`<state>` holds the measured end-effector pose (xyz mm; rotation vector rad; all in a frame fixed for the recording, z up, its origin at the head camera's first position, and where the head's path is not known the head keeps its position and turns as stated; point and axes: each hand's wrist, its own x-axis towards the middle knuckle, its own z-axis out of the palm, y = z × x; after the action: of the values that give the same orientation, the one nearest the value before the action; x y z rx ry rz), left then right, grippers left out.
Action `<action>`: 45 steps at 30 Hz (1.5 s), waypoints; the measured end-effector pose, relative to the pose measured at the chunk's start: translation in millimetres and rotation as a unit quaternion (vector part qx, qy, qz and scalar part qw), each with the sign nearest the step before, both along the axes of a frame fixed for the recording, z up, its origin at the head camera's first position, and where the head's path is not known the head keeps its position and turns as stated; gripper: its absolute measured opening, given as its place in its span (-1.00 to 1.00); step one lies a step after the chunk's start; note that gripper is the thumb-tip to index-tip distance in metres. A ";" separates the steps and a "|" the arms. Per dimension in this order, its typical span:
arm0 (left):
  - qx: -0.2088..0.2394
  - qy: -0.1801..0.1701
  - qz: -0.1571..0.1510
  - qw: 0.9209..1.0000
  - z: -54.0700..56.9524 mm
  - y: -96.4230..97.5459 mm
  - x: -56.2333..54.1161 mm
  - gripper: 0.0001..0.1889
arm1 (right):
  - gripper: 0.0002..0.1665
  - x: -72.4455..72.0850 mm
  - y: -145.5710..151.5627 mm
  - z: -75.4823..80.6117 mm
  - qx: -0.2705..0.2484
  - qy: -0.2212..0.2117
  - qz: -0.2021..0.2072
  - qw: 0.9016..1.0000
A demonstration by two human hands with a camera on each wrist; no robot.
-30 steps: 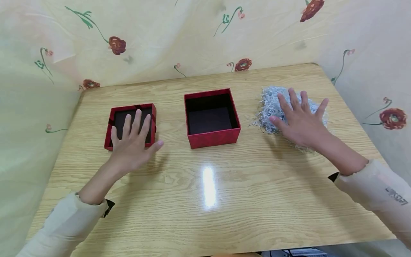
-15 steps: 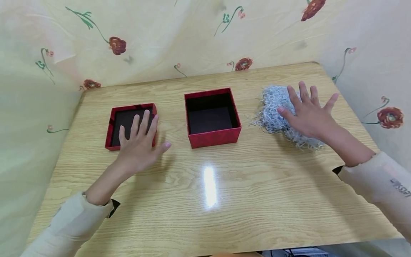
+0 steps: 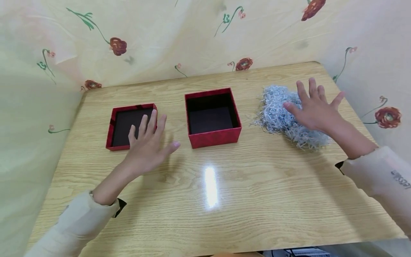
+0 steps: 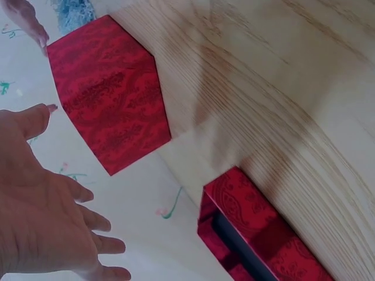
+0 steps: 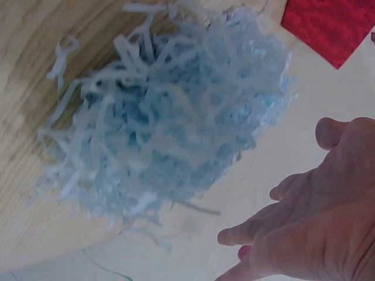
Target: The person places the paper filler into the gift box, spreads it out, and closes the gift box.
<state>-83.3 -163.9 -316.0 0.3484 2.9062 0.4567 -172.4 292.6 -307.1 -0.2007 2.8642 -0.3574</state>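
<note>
In the head view a deep red box [image 3: 214, 137] with a dark inside stands open-topped near the middle of the table. To its left lies a shallow red box lid [image 3: 122, 127], hollow side up. My left hand [image 3: 146, 150] hovers over the lid's near right corner, fingers spread, holding nothing. On the right side is a heap of pale blue shredded paper [image 3: 277, 109]. Above that heap my right hand [image 3: 318, 110] hangs with spread fingers and nothing in it. The right wrist view shows the shredded paper [image 5: 170, 117] apart from the right hand [image 5: 310, 216].
All of this is on a light wood-grain table [image 3: 257, 200]. A flowered cloth [image 3: 192, 35] hangs behind the table and along both sides. Some dark cables [image 3: 290, 252] show below the table's front edge. A bright light reflection lies across the tabletop.
My left hand has drifted right, uncovering more of the lid. My right hand has moved right and slightly away over the shredded paper. The box, lid and paper have stayed put.
</note>
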 end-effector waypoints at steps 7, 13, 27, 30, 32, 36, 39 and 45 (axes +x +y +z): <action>0.048 -0.015 0.004 0.999 -1.4 10.7 -1.2 -0.05 | 0.09 -7.0 9.7 2.9 0.022 -0.019 -0.034 0.999; 0.090 -0.029 0.007 0.996 -3.3 17.0 0.3 -0.02 | 0.12 -11.5 15.6 3.1 0.044 -0.030 -0.039 0.998; 0.150 -0.013 0.016 0.988 -8.0 32.4 -1.9 0.00 | 0.12 -23.3 24.5 2.2 0.004 -0.064 -0.035 0.997; 0.157 0.003 0.012 0.988 -9.7 36.0 -3.7 -0.01 | 0.13 -26.4 27.0 1.7 -0.005 -0.077 -0.029 0.997; 0.163 0.010 0.012 0.987 -10.5 37.8 -4.5 -0.02 | 0.15 -28.5 28.5 1.2 -0.015 -0.089 -0.023 0.996; 0.181 0.009 0.017 0.983 -11.9 40.0 -4.8 -0.04 | 0.17 -31.9 29.5 0.4 -0.026 -0.105 -0.011 0.994; 0.198 0.003 0.024 0.980 -13.2 41.3 -4.6 -0.06 | 0.18 -33.6 29.0 -0.9 -0.039 -0.114 -0.003 0.993; 0.230 -0.009 0.040 0.972 -16.2 43.1 -4.5 -0.09 | 0.20 -34.9 27.3 -6.4 -0.085 -0.131 -0.002 0.988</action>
<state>-87.7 -120.8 -332.2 0.2852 2.7749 1.1446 -207.3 319.9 -313.5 -0.1647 2.5761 -0.5832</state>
